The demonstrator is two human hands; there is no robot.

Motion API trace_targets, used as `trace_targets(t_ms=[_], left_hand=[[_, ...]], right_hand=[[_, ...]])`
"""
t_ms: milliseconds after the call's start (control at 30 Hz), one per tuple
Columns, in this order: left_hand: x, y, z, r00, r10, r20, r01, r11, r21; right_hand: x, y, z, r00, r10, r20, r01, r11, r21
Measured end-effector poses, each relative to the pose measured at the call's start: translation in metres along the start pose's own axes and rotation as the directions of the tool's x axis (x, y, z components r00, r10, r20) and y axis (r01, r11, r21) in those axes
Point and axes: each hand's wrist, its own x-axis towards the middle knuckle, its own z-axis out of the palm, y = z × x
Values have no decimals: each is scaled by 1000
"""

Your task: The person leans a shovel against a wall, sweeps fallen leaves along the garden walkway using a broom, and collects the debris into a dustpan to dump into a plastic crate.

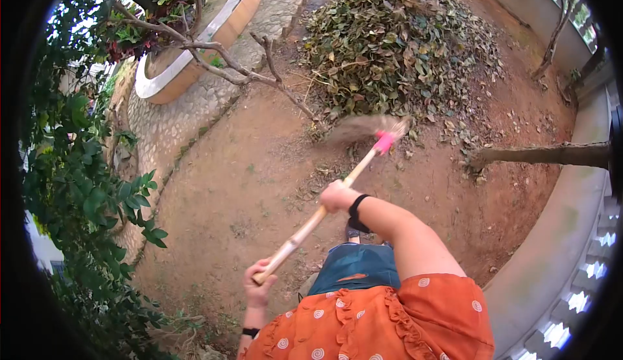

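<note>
A long bamboo-like broom handle (305, 228) slants across the middle of the view. My left hand (259, 282) is wrapped round its lower end. Farther up the pole, my right hand (338, 196) grips it, with a black band on that wrist. At the far end, pink binding (385, 143) joins the pole to a broom head (363, 129), which is blurred by motion. The broom head is low over the dirt, at the near edge of a large pile of dry leaves (396, 48).
A bare branch (237, 71) reaches in from the upper left. Leafy foliage (78, 191) lines the left side. A tree trunk (545, 155) and a low curved wall (542, 250) stand at the right. A stone path (162, 126) curves beside a raised planter (175, 87).
</note>
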Motion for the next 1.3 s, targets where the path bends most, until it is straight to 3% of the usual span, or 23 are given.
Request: trace_targets(t_ms=[133, 267, 367, 433, 533, 600, 633, 700, 800, 933, 1033, 1100, 1133, 1233, 1267, 1300], left_hand=[[13, -20, 23, 995, 76, 67, -71, 995, -74], [16, 17, 20, 980, 104, 170, -91, 993, -79], [25, 61, 0, 944, 235, 233, -234, 972, -30], [22, 107, -21, 932, 305, 198, -319, 947, 44], [10, 166, -47, 857, 499, 129, -515, 838, 182], [5, 202, -50, 720, 672, 176, -694, 690, 206], [-1, 218, -57, 719, 669, 187, -695, 691, 201], [-14, 236, -70, 658, 657, 368, -752, 599, 275], [-15, 225, -26, 718, 630, 296, -693, 610, 384], [3, 140, 9, 852, 483, 204, -518, 835, 185], [11, 58, 29, 918, 330, 221, -347, 937, 43], [3, 14, 41, 963, 151, 221, -166, 985, 51], [0, 16, 48, 963, 152, 222, -166, 985, 47], [0, 49, 65, 944, 240, 226, -184, 953, -242], [6, 66, 65, 944, 234, 232, -173, 952, -253], [14, 83, 63, 906, 312, 288, -268, 946, -182]], right_hand=[[-35, 38, -9, 995, 101, 4, -101, 992, -77], [-74, 29, -33, 983, 169, -75, -168, 986, 8], [-75, -4, -41, 983, 178, -47, -175, 982, 65], [-78, -37, -56, 989, 133, -70, -116, 973, 198], [-79, -89, -76, 993, -16, -113, 41, 973, 227], [-82, -121, -89, 983, -131, -129, 161, 951, 263], [-80, -135, -92, 975, -193, -112, 215, 944, 249], [-72, -153, -87, 966, -231, -117, 256, 925, 282], [-62, -150, -65, 955, -272, -121, 297, 898, 325], [-59, -82, -6, 988, -104, -115, 140, 919, 369], [-69, -18, 26, 996, 75, -37, -66, 978, 199], [-92, 16, 35, 985, 172, -33, -167, 980, 110], [-106, 26, 31, 977, 208, -50, -203, 975, 92], [-174, 21, -16, 953, 254, -163, -243, 966, 87], [-183, 20, -12, 953, 264, -151, -254, 963, 88], [-191, 19, -10, 901, 321, -292, -283, 945, 165]])
